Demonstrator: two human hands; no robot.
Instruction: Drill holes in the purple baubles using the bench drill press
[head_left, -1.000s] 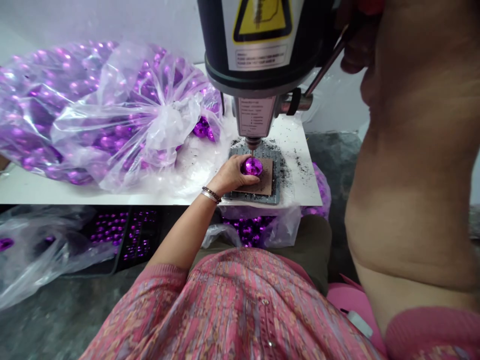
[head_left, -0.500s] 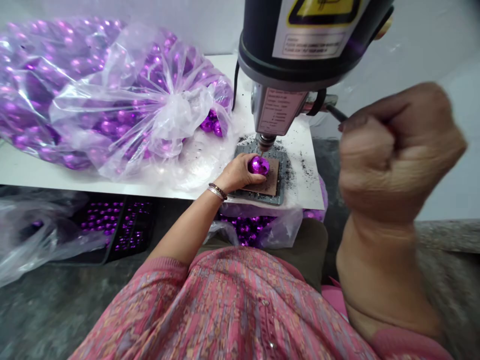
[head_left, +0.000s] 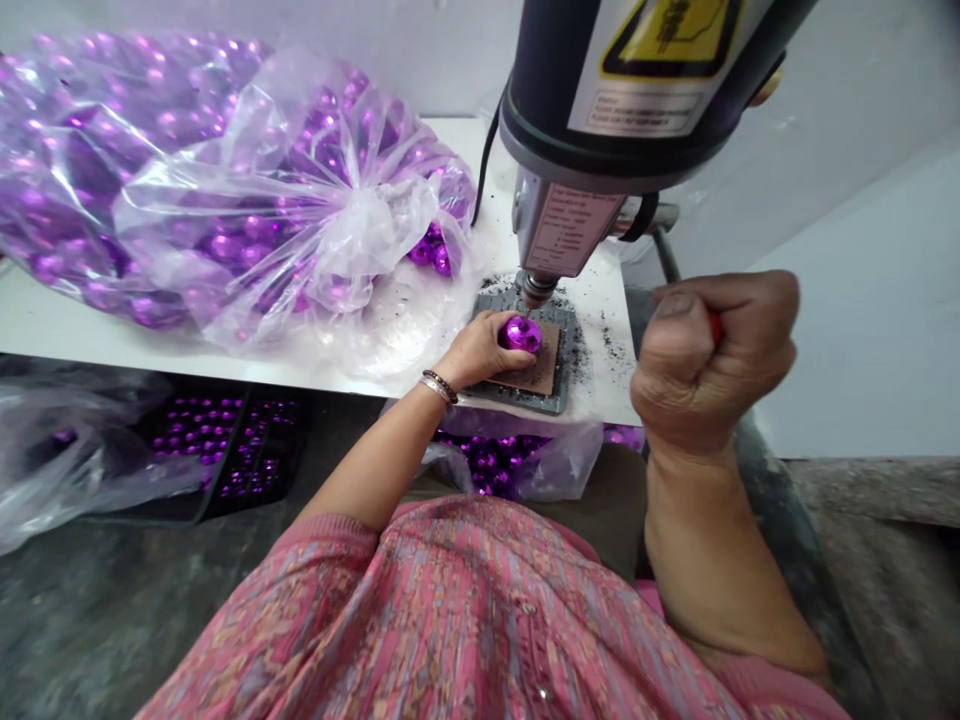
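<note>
My left hand [head_left: 484, 347] grips a shiny purple ball [head_left: 523, 336] on a brown board [head_left: 546, 372], which lies on the grey base [head_left: 564, 335] of a bench drill press [head_left: 568, 222]. Directly above the ball is the drill chuck [head_left: 538, 287], its bit reaching down to the ball's top; I cannot tell how deep it goes. My right hand [head_left: 712, 365] is closed around the red-tipped feed lever [head_left: 666, 257] at the right side of the drill press. Most of the lever's grip is hidden by the fingers.
A large clear plastic bag [head_left: 247, 220] of purple balls fills the table's left side. Dark shavings [head_left: 611, 340] lie around the base. Below the white table [head_left: 360, 375] are a black crate [head_left: 217, 450] of purple balls and another open bag [head_left: 570, 465] by my lap.
My right hand has come down and to the left, swinging the lever with it. My left hand still holds the ball in the same place on the board.
</note>
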